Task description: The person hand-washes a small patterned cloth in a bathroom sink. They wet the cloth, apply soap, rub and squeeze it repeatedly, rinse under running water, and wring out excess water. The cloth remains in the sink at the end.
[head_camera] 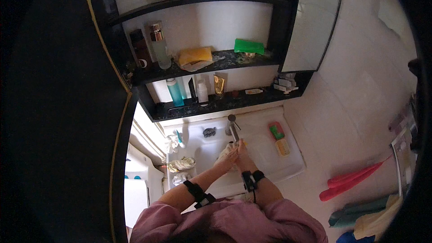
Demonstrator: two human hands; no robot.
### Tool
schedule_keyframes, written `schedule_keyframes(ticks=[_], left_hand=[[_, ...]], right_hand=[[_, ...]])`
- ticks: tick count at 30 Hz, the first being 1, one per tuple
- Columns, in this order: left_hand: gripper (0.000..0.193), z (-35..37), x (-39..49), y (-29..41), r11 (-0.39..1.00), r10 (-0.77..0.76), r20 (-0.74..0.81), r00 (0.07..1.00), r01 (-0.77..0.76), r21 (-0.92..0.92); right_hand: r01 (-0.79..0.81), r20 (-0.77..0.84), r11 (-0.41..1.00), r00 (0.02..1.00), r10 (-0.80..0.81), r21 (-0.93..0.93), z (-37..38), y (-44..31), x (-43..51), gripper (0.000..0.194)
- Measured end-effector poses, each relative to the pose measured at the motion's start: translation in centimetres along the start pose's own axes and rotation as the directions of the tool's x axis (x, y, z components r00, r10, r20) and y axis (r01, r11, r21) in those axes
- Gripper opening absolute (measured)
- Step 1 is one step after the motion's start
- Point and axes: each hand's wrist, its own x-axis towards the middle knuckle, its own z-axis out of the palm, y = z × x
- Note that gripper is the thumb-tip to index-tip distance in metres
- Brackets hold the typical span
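Observation:
Both my hands meet over the white washbasin (283, 172), just below the spout of the metal faucet (232, 128). My left hand (230, 159) grips a wet-looking pale cloth (222, 154), bunched up under the spout. Close against it, my right hand (241, 150) has hold of the same bundle from the other side. The fingers overlap and partly hide the cloth. A small yellow patch shows beside my right hand; what it is cannot be told.
Twisted pale cloths (182, 164) and a teal-and-white tube (180, 139) lie on the basin's left rim. Soap boxes (277, 131) sit on the right. Above hangs a black cabinet shelf (216, 106) with bottles; its mirrored door (308, 23) stands ajar. Red fabric (351, 180) hangs at right.

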Motion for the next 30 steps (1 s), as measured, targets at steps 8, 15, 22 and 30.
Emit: schedule_keyframes(ticks=[8,15,22,30], left_hand=[[0.044,3.3,1.4,-1.3,0.322,-0.297,0.058,0.953,0.157,-0.934],[0.041,1.3,2.3,0.5,0.299,-0.319,0.004,0.948,0.104,-0.949],[0.045,-5.5,0.4,4.2,-0.136,-0.437,0.316,0.842,0.286,-0.949],[0.051,-2.2,0.2,1.3,-0.179,-0.667,0.319,0.673,0.271,-0.946]], right_hand=[[0.064,0.227,0.997,0.972,-0.055,-0.033,-3.8,0.1,4.3,0.058],[-0.275,0.376,0.946,0.906,0.196,0.171,-2.6,-1.3,3.4,0.05],[-0.174,0.118,0.972,0.981,0.157,0.16,-1.6,-1.8,1.3,0.049],[-0.118,0.125,0.983,0.983,0.136,-0.137,-7.3,0.5,6.5,0.028]])
